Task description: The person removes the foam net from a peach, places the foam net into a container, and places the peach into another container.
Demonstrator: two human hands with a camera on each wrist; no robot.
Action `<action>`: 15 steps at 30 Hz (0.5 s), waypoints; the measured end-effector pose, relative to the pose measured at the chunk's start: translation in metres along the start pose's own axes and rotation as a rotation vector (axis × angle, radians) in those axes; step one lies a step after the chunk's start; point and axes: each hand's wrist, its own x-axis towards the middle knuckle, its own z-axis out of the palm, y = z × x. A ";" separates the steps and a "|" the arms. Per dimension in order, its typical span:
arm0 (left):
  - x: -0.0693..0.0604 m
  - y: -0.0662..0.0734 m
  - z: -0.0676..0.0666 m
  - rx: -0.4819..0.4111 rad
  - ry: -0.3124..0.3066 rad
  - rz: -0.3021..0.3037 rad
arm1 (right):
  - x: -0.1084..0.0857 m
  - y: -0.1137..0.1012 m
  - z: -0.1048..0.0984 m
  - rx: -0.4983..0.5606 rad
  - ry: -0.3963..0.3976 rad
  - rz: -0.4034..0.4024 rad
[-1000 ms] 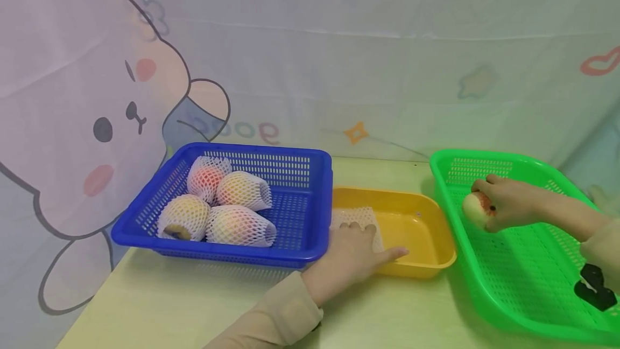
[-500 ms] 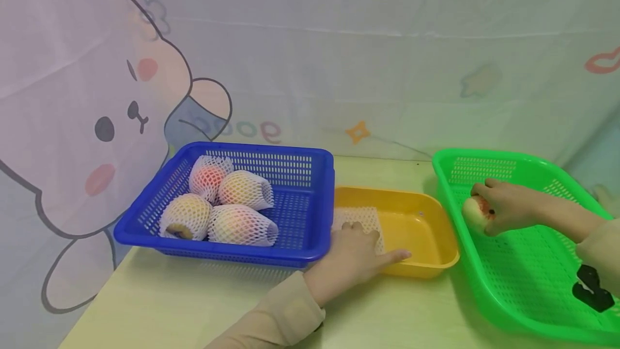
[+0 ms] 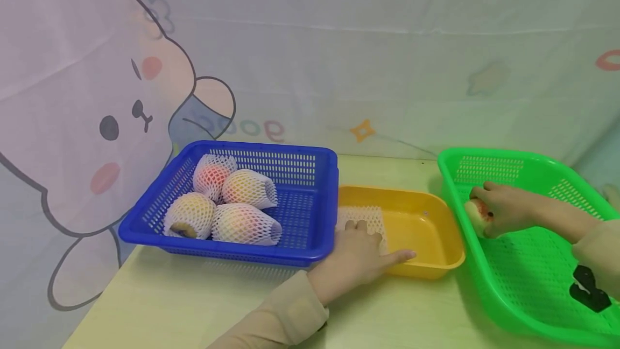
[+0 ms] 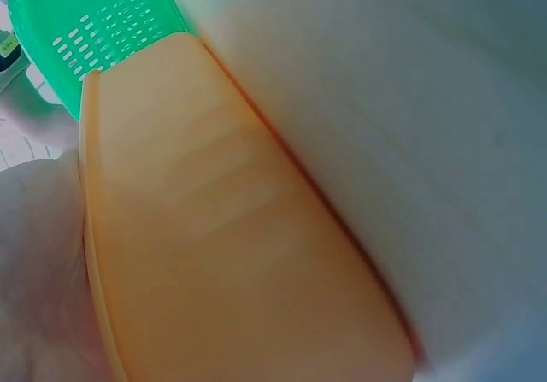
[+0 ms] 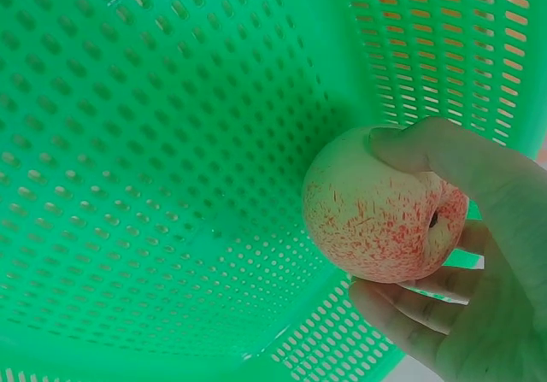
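In the head view my right hand [image 3: 506,210] grips a pale fruit with red speckles [image 3: 477,218] inside the green basket [image 3: 513,306], against its left wall. The right wrist view shows thumb and fingers of my hand [image 5: 479,254] round the fruit [image 5: 376,211]. My left hand [image 3: 353,260] lies over the front left edge of the yellow tray [image 3: 421,233], thumb out straight and fingertips beside white foam netting [image 3: 370,217]. In the left wrist view the tray's outer side [image 4: 222,211] fills the middle, with part of my hand [image 4: 38,262] at the left edge.
Left of the tray, a blue basket [image 3: 310,230] holds several fruits in white foam nets [image 3: 244,225]. The yellow tray stands between the two baskets on a pale table [image 3: 194,306]. A printed cloth [image 3: 387,69] hangs behind.
The whole head view has shifted slightly, so things appear further right. The right hand with the fruit has moved a little closer to the green basket's left wall. The left hand stays at the tray.
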 end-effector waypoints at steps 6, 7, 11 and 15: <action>0.000 0.000 0.000 0.007 -0.004 -0.005 | 0.000 -0.003 0.002 0.019 -0.026 0.007; 0.000 0.000 0.000 0.007 -0.005 -0.006 | 0.000 -0.003 0.003 0.016 -0.027 0.007; 0.000 0.000 0.000 0.000 -0.015 -0.007 | 0.000 -0.004 0.003 0.006 -0.033 0.004; 0.000 0.000 -0.001 -0.020 -0.029 -0.008 | 0.001 -0.004 0.002 0.001 -0.048 -0.003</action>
